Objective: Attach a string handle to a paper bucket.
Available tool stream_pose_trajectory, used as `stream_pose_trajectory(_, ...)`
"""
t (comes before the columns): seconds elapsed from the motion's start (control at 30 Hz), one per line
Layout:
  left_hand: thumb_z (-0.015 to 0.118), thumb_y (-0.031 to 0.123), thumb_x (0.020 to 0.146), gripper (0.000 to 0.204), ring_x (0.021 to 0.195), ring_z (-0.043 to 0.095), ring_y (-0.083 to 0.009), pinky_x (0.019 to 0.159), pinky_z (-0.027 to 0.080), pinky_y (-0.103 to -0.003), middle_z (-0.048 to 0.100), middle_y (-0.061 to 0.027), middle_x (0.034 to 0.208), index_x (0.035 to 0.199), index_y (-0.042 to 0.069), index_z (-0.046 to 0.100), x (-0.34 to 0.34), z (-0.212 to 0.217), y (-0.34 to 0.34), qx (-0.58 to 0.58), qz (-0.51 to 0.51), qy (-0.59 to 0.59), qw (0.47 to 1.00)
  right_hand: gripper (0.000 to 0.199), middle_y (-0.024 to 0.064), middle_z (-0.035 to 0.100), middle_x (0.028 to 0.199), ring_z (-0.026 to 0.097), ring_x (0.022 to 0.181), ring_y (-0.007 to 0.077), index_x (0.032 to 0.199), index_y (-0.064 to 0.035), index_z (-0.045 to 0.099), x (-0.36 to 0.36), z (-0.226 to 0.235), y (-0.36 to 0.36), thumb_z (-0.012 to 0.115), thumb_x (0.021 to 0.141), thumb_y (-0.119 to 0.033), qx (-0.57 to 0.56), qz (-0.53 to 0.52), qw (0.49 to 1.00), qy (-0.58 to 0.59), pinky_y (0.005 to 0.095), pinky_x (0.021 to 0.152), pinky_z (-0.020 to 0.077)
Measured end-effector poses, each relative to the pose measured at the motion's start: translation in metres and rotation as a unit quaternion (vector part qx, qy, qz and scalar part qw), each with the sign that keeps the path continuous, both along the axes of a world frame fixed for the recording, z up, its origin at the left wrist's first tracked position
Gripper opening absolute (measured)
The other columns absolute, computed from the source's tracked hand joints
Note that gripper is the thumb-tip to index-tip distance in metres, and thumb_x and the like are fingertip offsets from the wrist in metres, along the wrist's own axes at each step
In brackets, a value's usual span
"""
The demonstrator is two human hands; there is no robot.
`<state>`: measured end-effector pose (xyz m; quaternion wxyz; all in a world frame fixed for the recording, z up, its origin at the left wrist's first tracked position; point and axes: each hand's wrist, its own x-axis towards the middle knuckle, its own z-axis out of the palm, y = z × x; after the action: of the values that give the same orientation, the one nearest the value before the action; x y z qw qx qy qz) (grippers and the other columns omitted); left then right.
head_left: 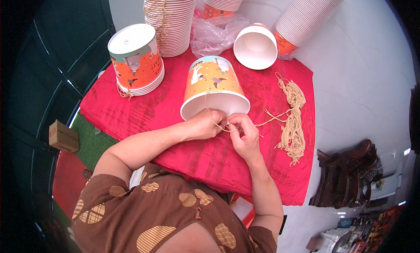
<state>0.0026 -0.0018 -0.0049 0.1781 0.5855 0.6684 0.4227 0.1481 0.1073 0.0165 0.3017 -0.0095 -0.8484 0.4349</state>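
An orange paper bucket with printed figures lies tilted on the red cloth, its white open mouth toward me. At the lower rim my left hand is closed around a tan string. Just to its right, my right hand pinches the same string between thumb and fingers. The string loops between both hands, and a strand also shows at the bucket's upper rim. A bundle of cut tan strings lies to the right of my right hand, a few strands reaching toward it.
A short nested stack of orange buckets stands upside down at left. Behind rise tall stacks of white-rimmed buckets, the left one draped with strings. Clear plastic wrap and another bucket sit farther back. A cardboard box is beyond the table's left edge.
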Motion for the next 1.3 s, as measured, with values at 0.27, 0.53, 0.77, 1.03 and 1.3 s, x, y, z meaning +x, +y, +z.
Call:
stream_pose_trajectory(0.27, 0.062, 0.005, 0.079, 0.008, 0.074, 0.065, -0.0396, 0.062, 0.05, -0.045, 0.064, -0.0226, 0.074, 0.077, -0.002, 0.063, 0.001, -0.004, 0.0, 0.021, -0.001, 0.01, 1.0, 0.029, 0.014, 0.064, 0.085, 0.058, 0.057, 0.0176, 0.11, 0.0015, 0.059, -0.005, -0.01, -0.011, 0.062, 0.082, 0.005, 0.11, -0.123, 0.986, -0.01, 0.0311, 0.054, 0.047)
stream_pose_trajectory(0.53, 0.06, 0.004, 0.079, 0.009, 0.083, 0.064, -0.0409, 0.073, 0.05, -0.047, 0.065, -0.0241, 0.082, 0.084, -0.002, 0.065, 0.002, 0.007, -0.003, -0.005, 0.001, -0.017, 1.0, 0.027, 0.0177, 0.064, 0.088, 0.066, 0.073, 0.0306, 0.106, -0.0005, 0.06, -0.003, -0.005, -0.01, 0.063, 0.08, 0.005, 0.139, -0.121, 0.983, -0.023, 0.0371, 0.06, 0.052)
stream_pose_trajectory(0.77, 0.059, 0.005, 0.081, 0.01, 0.085, 0.063, -0.0412, 0.073, 0.05, -0.047, 0.065, -0.0238, 0.084, 0.086, -0.001, 0.065, 0.001, 0.012, -0.004, -0.019, -0.014, -0.001, 1.0, 0.01, 0.0189, 0.065, 0.08, 0.065, 0.073, 0.0369, 0.091, -0.0011, 0.061, 0.003, -0.005, -0.013, 0.064, 0.083, -0.005, 0.181, -0.159, 0.963, -0.12, 0.0442, 0.061, 0.0511)
stream_pose_trajectory(1.03, 0.059, 0.007, 0.082, 0.01, 0.084, 0.064, -0.0401, 0.072, 0.05, -0.046, 0.065, -0.0225, 0.082, 0.085, -0.001, 0.064, 0.0, 0.009, -0.004, -0.023, 0.001, -0.024, 0.999, 0.01, 0.0193, 0.063, 0.073, 0.064, 0.068, 0.0384, 0.083, -0.0009, 0.058, 0.003, -0.007, -0.01, 0.062, 0.084, -0.009, 0.189, -0.139, 0.964, -0.124, 0.0478, 0.058, 0.0493)
stream_pose_trajectory(1.3, 0.06, 0.01, 0.082, 0.012, 0.082, 0.065, -0.0375, 0.072, 0.05, -0.044, 0.066, -0.0217, 0.082, 0.086, -0.001, 0.065, -0.001, 0.004, -0.002, -0.038, 0.029, -0.056, 0.997, 0.01, 0.0207, 0.06, 0.069, 0.062, 0.064, 0.0387, 0.078, 0.0005, 0.058, 0.002, -0.006, -0.01, 0.062, 0.083, -0.006, 0.164, -0.129, 0.969, -0.13, 0.0452, 0.055, 0.047)
